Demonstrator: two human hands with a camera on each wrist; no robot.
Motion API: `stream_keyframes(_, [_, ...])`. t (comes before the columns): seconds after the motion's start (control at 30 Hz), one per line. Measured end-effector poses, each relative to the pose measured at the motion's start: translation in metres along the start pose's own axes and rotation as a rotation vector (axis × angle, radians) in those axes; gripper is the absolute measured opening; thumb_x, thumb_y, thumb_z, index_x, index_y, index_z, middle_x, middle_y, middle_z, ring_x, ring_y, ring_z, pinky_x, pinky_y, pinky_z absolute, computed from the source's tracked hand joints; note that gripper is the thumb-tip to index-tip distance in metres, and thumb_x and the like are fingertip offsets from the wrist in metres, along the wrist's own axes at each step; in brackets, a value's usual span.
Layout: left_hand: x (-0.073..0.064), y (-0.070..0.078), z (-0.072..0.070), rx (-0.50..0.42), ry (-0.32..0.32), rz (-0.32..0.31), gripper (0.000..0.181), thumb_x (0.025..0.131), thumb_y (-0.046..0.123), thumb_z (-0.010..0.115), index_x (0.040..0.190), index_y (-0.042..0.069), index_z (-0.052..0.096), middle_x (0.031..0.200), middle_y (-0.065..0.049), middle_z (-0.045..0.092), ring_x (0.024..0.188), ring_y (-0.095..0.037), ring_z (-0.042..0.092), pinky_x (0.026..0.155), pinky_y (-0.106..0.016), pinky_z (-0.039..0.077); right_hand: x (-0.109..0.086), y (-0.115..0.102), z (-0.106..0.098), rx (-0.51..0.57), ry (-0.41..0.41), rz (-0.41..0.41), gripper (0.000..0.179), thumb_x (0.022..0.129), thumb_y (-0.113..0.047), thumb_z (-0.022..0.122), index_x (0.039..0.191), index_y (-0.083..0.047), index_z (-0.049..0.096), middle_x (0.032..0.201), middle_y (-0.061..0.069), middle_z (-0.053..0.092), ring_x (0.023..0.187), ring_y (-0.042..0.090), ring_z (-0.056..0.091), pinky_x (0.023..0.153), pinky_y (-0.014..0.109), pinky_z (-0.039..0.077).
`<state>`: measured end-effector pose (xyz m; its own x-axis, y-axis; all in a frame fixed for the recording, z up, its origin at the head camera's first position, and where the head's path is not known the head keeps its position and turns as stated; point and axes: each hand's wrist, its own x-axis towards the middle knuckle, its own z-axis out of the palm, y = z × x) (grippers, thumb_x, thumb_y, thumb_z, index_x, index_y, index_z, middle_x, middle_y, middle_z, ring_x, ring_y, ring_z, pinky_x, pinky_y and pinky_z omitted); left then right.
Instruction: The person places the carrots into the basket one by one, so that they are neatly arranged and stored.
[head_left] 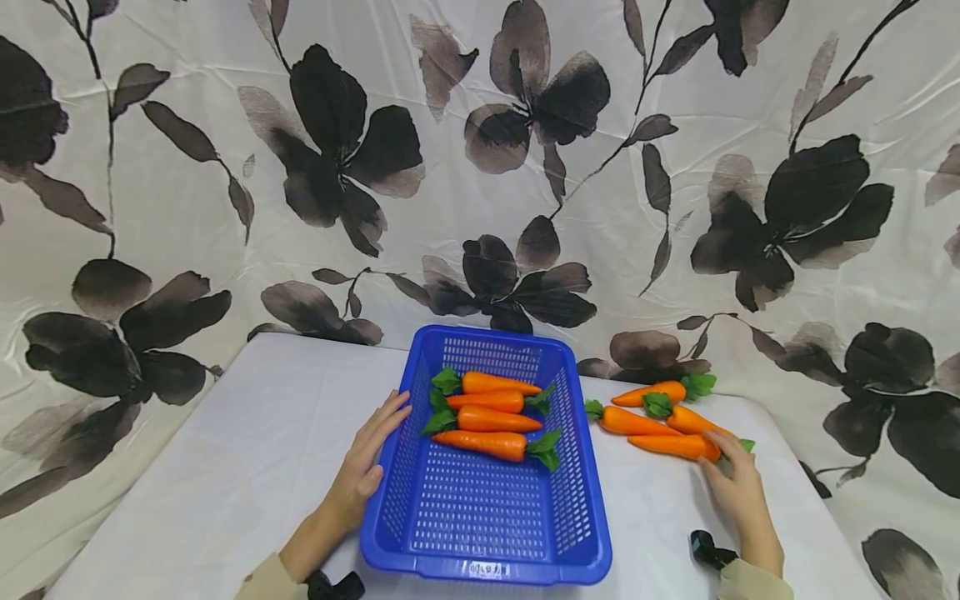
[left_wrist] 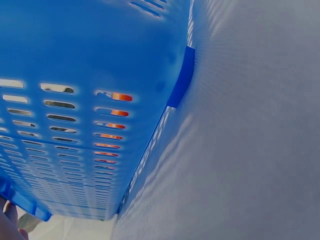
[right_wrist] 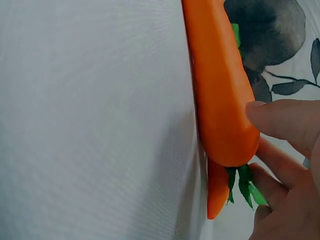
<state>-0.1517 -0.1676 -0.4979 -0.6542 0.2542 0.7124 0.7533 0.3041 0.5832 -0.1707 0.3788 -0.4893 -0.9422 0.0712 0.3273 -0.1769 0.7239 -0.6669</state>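
A blue plastic basket [head_left: 480,568] stands on the table, with several orange carrots [head_left: 491,419] lying crosswise inside it. My left hand [head_left: 358,471] rests along the basket's left side, its fingers straight at the rim; in the left wrist view only fingertips [left_wrist: 10,212] show beside the rim. To the right of the basket, my right hand [head_left: 738,483] pinches the nearest loose carrot [head_left: 667,447] by its thick, leafy end. The right wrist view has the thumb on one side of this carrot [right_wrist: 220,85] and fingers beyond it near the green leaves [right_wrist: 245,185].
Beside the held carrot lie three more loose carrots [head_left: 637,421], close together near the table's back right. The table [head_left: 247,467] has a white cover. Behind it hangs a white cloth [head_left: 450,208] with dark flowers.
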Motion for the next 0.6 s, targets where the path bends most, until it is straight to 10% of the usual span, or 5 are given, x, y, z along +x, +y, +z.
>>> stream_keyframes(0.6, [0.0011, -0.0001, 0.0005, -0.009, 0.006, 0.015, 0.068, 0.103, 0.045, 0.023, 0.148, -0.003, 0.040, 0.156, -0.024, 0.031, 0.147, -0.043, 0.018, 0.120, -0.034, 0.006, -0.0009, -0.0061, -0.0029, 0.005, -0.179, 0.302, 0.055, 0.087, 0.003, 0.068, 0.139, 0.003, 0.050, 0.150, 0.031, 0.033, 0.142, 0.055, 0.015, 0.111, 0.069, 0.005])
